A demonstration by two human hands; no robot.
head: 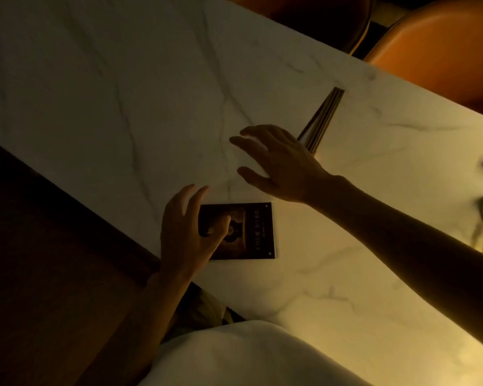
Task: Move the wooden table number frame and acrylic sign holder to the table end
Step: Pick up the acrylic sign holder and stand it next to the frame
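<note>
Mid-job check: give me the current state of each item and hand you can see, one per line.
Acrylic sign holder: lying flat on the marble table, dark print facing up, near the table edge.
Wooden frame: on the table, seen edge-on, partly hidden behind the right hand.
Left hand: open, fingers spread over the sign holder's left part.
Right hand: open, empty, above the table.
Orange chairs: unoccupied.
</note>
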